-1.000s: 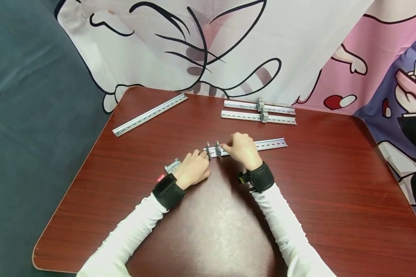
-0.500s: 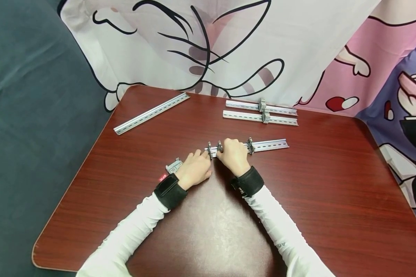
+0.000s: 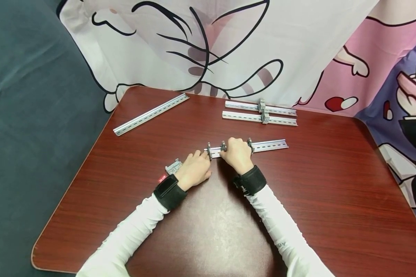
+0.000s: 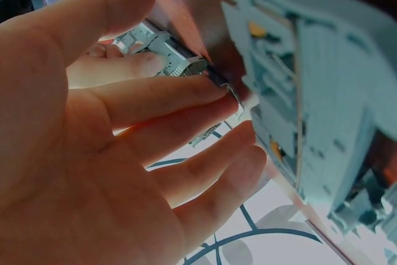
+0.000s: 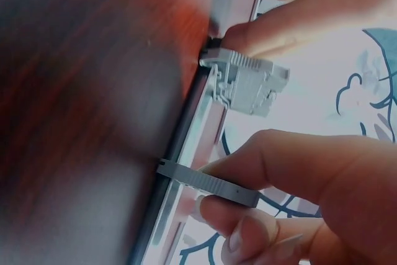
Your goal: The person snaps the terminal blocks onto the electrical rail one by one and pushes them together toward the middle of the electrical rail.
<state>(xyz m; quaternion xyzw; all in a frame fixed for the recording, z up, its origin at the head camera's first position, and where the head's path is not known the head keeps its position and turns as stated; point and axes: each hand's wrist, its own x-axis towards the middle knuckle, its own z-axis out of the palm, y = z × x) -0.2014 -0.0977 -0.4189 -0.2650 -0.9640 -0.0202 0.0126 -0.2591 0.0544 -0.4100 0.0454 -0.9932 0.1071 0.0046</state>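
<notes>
A slotted metal DIN rail (image 3: 271,145) lies in the middle of the table with three grey terminal blocks on it. In the right wrist view, my right hand (image 3: 238,156) pinches the middle terminal block (image 5: 209,184) between thumb and fingers, its foot at the rail. The leftmost terminal block (image 5: 248,85) stands at the rail's left end, where the fairly straight fingers of my left hand (image 3: 194,171) touch it. Right of my right hand stands another terminal block (image 3: 250,144). A loose terminal block (image 4: 310,85) lies flat beside my left wrist.
Two more rails, a back rail (image 3: 240,105) and a nearer rail (image 3: 240,115), lie at the back right, each carrying a cluster of blocks. A bare rail (image 3: 150,114) lies slanted at the back left. A printed curtain (image 3: 152,73) hangs behind the table (image 3: 332,184).
My right hand has moved left along the rail from beside the right block, then slightly back right with the middle block, widening its gap from the leftmost one. My left hand stays put.
</notes>
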